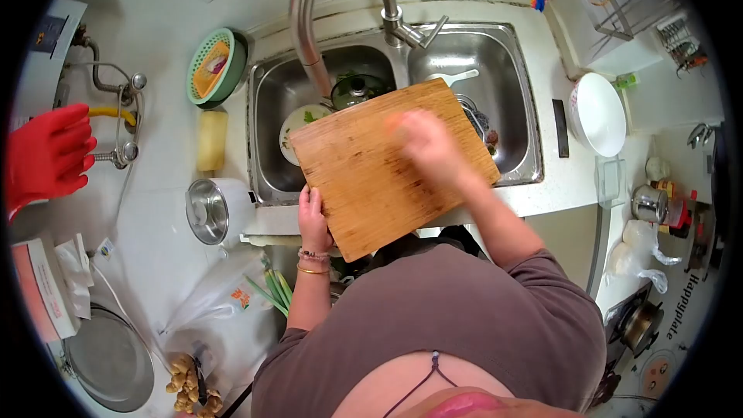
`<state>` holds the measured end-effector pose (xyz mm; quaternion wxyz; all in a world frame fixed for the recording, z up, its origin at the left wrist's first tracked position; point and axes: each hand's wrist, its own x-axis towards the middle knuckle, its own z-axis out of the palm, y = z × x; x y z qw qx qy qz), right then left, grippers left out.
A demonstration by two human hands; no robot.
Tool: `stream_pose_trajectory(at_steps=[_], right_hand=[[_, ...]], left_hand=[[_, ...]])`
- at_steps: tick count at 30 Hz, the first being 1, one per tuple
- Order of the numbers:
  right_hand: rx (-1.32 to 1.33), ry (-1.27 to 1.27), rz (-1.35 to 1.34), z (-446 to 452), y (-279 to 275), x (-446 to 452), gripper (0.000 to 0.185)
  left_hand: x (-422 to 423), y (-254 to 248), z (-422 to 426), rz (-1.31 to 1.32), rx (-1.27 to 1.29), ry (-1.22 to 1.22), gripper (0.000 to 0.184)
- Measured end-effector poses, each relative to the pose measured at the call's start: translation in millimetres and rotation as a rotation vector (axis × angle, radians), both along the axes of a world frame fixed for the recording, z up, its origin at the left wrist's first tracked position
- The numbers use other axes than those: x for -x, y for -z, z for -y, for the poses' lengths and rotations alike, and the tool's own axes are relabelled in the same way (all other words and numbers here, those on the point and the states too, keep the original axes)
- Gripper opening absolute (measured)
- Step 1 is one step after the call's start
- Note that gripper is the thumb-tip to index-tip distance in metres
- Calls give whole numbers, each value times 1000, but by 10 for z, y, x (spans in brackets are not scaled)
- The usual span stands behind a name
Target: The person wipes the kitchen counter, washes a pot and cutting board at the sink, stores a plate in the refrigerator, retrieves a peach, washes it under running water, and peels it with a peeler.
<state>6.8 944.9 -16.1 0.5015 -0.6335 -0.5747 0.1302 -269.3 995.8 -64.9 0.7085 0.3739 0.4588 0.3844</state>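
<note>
A wooden cutting board [364, 178] is held tilted over the front of the double sink, its face marked with dark stains. My left hand [313, 220] grips the board's left lower edge, fingers on the face side. Pressed to the upper middle of the board is my right hand [427, 143], closed and blurred by motion. A small orange patch [395, 119] shows at its fingertips; its kind is not clear. Behind the board, the left basin [271, 85] holds a plate [291, 125] with green scraps and a glass lid [357, 91]. The right basin [503, 70] holds a white spoon [457, 77].
The faucet [302, 15] arches over the left basin. Left of the sink are a green colander [195, 66], a yellow block [211, 141] and a metal-lined pot [207, 213]. A white bowl [600, 116] and a dark strip [560, 128] lie right. Red gloves [50, 155] hang far left.
</note>
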Motion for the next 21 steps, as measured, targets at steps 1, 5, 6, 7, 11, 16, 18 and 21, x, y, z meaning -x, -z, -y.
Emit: stream_pose_trajectory(at_steps=[1,5,6,7,11,16,18,21], right_hand=[[-12,-392,19,-23,58,278,25],[-88,-242,291,319,-51,1230,27],[-59,-261,283,285,59,1126,26],[-28,-285,271,254,195,1001,24],[176,5,61,279,1051,-253,21],[464,602,-257,1223,1240,-1237,28],[181,548,-267,1204,842,-861,25],[50,83,-142,1016,78,4,31]], left_hand=[[-18,30,-29,26,5,-15,28],[38,24,-112,108,72,106,24],[20,51,-78,7,56,51,24],[18,80,-71,-46,18,38,24],[-26,92,-37,-165,-75,17,26],[-1,56,-126,-181,-55,22,27],[72,146,-173,-190,-2,66,29],[-115,-103,-92,-204,79,136,30]])
